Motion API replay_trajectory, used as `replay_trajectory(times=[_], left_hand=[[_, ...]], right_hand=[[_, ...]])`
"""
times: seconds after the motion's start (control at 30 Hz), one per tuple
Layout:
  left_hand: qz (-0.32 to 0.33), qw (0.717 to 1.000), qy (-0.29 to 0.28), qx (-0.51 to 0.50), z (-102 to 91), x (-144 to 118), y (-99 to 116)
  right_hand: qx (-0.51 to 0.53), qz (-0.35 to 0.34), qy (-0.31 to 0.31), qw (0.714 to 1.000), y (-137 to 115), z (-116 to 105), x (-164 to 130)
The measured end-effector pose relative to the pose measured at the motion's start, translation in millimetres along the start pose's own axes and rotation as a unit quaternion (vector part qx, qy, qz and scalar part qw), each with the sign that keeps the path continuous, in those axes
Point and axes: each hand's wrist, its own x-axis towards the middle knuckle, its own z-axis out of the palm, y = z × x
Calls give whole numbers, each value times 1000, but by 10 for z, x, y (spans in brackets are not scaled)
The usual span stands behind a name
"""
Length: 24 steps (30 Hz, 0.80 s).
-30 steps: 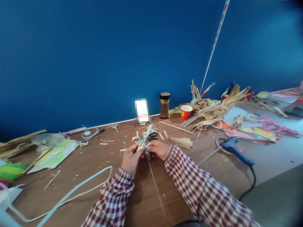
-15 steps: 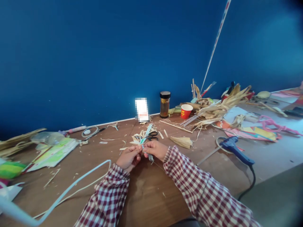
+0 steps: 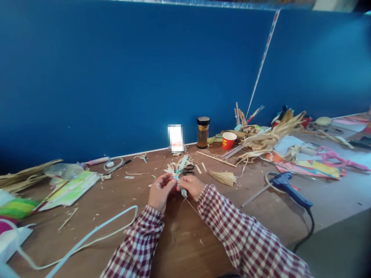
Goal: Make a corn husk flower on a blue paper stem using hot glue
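My left hand [image 3: 159, 193] and my right hand [image 3: 191, 185] meet over the brown table [image 3: 179, 239], both pinching a small straw craft piece [image 3: 178, 177] of pale husk strips with a light blue bit in it. A thin stick [image 3: 191, 205] runs from the piece down toward me between my checked sleeves. Black-handled scissors [image 3: 188, 168] lie just behind my hands among husk scraps.
A blue glue gun [image 3: 285, 184] with a black cord lies to the right. A dark-lidded jar [image 3: 203, 132] and a red paper cup [image 3: 228, 140] stand by the blue wall, next to a heap of dry husks [image 3: 266, 135]. A pale cord [image 3: 92, 231] loops at the left near green papers [image 3: 69, 191].
My hands stay joined on the straw piece, working it with small finger movements. The view has tilted slightly upward, so everything sits a little lower in the picture.
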Motion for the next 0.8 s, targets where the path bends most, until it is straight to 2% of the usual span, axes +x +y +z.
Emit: replay_trajectory(times=[0.07, 0.17, 0.33, 0.5, 0.6, 0.73, 0.8], left_hand=[[14, 1000, 15, 15, 10, -1, 23], [-5, 998, 28, 53, 14, -1, 74], [-5, 996, 66, 62, 44, 12, 87], [-43, 997, 48, 35, 118, 22, 113], [-60, 997, 27, 30, 128, 28, 161], [-44, 998, 17, 31, 109, 36, 175], [-28, 999, 18, 33, 105, 32, 155]], right_hand=[[-6, -5, 12, 1000, -16, 16, -11], [-17, -13, 42, 999, -97, 77, -60], [11, 15, 79, 997, -259, 214, -143], [63, 7, 85, 994, -242, 251, -133], [54, -1, 67, 996, -182, 209, -114], [21, 2, 47, 999, -123, 159, -95], [29, 6, 60, 998, -116, 162, -86]])
